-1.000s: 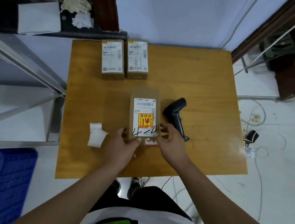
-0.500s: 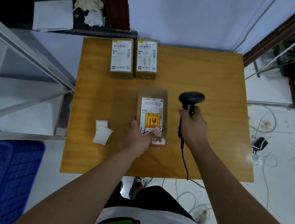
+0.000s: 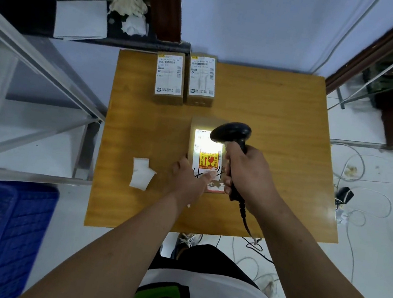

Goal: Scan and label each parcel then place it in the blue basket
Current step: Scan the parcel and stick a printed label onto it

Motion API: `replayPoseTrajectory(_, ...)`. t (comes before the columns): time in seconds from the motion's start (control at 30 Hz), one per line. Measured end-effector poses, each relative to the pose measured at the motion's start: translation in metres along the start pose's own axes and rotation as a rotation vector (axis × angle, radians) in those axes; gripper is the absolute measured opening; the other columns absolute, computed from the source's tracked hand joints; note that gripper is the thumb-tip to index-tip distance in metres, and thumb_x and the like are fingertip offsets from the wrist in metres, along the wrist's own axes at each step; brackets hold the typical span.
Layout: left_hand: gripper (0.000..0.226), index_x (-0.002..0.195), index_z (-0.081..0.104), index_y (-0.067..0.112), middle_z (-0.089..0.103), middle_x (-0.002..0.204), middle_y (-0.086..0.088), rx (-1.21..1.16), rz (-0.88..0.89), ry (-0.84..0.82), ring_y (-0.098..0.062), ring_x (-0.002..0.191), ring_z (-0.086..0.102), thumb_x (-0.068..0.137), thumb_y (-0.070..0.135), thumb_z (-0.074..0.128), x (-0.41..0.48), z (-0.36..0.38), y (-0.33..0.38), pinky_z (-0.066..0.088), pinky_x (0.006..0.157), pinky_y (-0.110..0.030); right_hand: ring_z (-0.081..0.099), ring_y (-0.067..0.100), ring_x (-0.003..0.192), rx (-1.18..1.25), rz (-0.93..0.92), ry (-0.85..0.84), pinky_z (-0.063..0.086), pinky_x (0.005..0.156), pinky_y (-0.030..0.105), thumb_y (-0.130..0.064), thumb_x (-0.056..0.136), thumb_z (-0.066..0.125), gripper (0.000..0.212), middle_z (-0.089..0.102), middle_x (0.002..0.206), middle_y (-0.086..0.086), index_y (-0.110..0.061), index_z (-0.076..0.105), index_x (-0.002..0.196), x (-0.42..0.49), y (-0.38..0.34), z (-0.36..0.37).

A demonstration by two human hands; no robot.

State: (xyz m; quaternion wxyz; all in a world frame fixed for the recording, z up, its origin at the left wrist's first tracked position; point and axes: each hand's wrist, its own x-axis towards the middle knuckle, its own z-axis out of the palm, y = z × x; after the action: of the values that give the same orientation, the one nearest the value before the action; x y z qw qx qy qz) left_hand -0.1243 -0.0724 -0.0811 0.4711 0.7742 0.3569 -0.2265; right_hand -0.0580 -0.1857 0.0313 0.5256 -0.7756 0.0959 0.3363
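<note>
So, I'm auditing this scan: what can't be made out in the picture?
Head view: barcode on the near parcel, washed out by light from the scanner.
Head view: blue basket, cut off by left and bottom edges.
Head view: print on the two far parcels, too small.

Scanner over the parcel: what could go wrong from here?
1. The scanner, gripped by the right hand, hangs close above the parcel. Its light washes out the top of the label, so the read may fail.
2. Its cable drops over the table edge into loose loops and could snag.
3. The left hand only presses flat on the parcel, which might slide if bumped.
</note>
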Motion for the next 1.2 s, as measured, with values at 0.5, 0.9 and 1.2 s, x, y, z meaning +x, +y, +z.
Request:
replayPoseTrajectory(0.5,0.079,0.142,0.035,0.016,0.045,0.143,-0.008,0.014,0.013,0.053,-0.027,0.131,0.048,0.088,0.062,0.069,0.005,0.002,-0.005,0.046,0.109,-0.046,0.051,0.018,0.045,-0.071,-0.034,0.053,0.048,0.053,0.035,-0.035,0.093,0.05,0.026,0.055,0.068,0.007,-0.011,0.06,0.093,-0.003,-0.009,0.002)
replayPoseTrajectory(0.9,0.115,0.162,0.013,0.031,0.031,0.159,-0.003,-0.07,0.114,0.254,-0.023,0.14,0.045,0.075,0.067,0.078,-0.02,-0.004,-0.019,0.052,0.102,-0.044,0.062,0.026,0.091,-0.475,-0.063,0.213,0.049,0.073,0.04,-0.028,0.095,0.061,0.034,0.06,0.108,0.008,-0.017,0.039,0.118,0.05,0.055,-0.02)
replayPoseTrajectory(1.2,0.071,0.143,0.052,0.019,0.055,0.134,-0.009,0.151,0.071,0.744,-0.031,0.127,0.049,0.083,0.041,0.081,-0.036,-0.046,-0.1,0.047,0.101,-0.043,0.061,0.042,0.115,-0.663,-0.061,0.23,0.054,0.095,0.052,-0.026,0.093,0.07,0.046,0.061,0.127,0.02,-0.007,0.046,0.127,0.085,0.11,-0.023)
